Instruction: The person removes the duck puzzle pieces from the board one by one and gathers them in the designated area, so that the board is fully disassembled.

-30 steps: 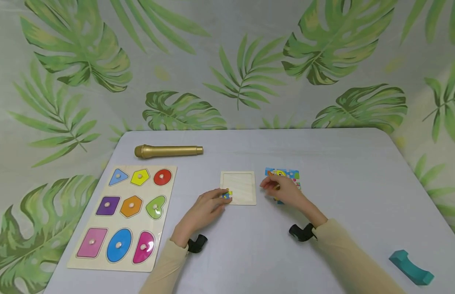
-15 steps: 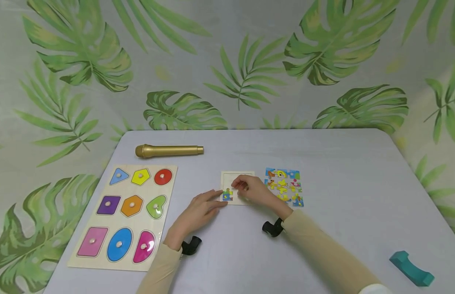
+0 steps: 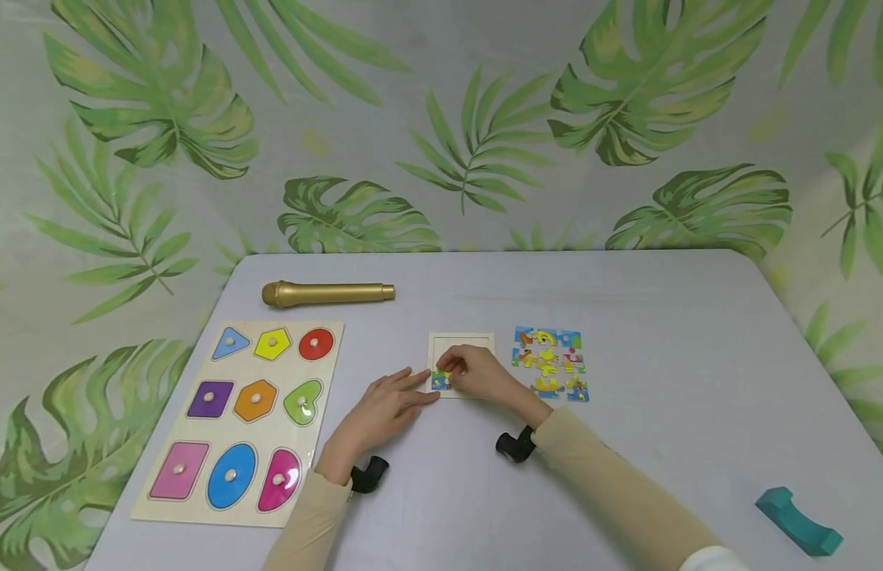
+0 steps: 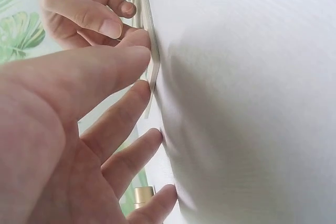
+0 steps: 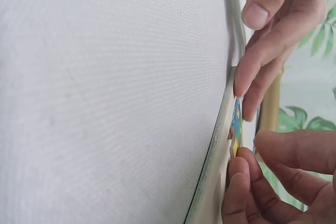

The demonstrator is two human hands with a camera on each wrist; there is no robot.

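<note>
A small square wooden puzzle tray [image 3: 460, 336] lies mid-table. In its near left corner sits a blue, green and yellow puzzle piece [image 3: 439, 383], also visible edge-on in the right wrist view as a thin puzzle piece [image 5: 235, 121]. My left hand [image 3: 380, 412] rests with spread, nearly straight fingers along the tray's left side and near corner. My right hand [image 3: 479, 374] reaches over the tray, its curled fingertips pinching at the edge of that piece and covering part of it. To the right of the tray lie several loose puzzle pieces [image 3: 547, 362] in rough rows.
A shape board [image 3: 245, 432] with knobbed coloured pieces lies at the left. A gold toy microphone [image 3: 327, 293] is at the back left, and a teal curved block [image 3: 798, 521] at the near right. Patterned fabric hangs behind the table.
My right hand has moved left from above the loose pieces to the piece in the tray. My left fingers have slid slightly left off the piece, onto the tray's edge.
</note>
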